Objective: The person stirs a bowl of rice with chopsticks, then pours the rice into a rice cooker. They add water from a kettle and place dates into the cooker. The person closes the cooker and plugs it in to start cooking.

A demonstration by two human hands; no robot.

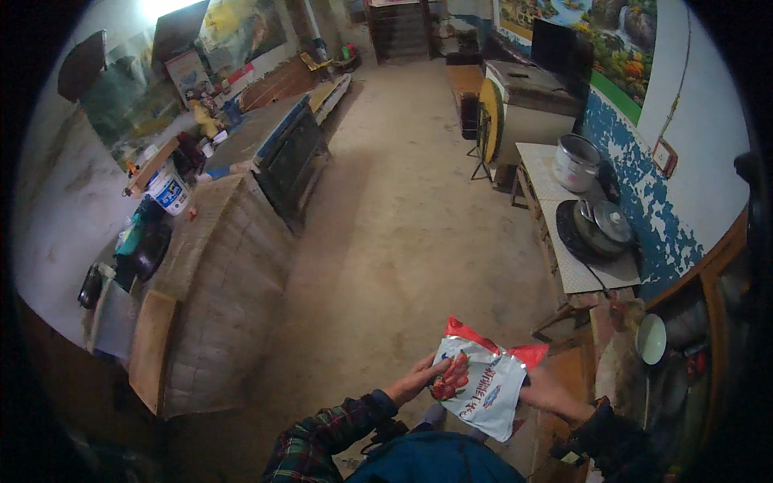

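Observation:
A white and red plastic food bag (483,382), printed with red fruit, is held tilted in front of my body. Its left edge is in my left hand (417,378), with the thumb across the front and the other fingers mostly out of sight behind it. At the opposite edge, my right hand (555,394) is closed on the bag, slightly blurred, its fingertips partly hidden. A red flap stands up at the bag's right corner. What is inside does not show.
On the right, a low table (573,262) carries a lidded pan (605,228) and a pale pot (576,163). Closer by is a light green bowl (651,338). Along the left stand a cloth-covered counter (229,282), a white bucket (168,193) and a dark chest (291,165).

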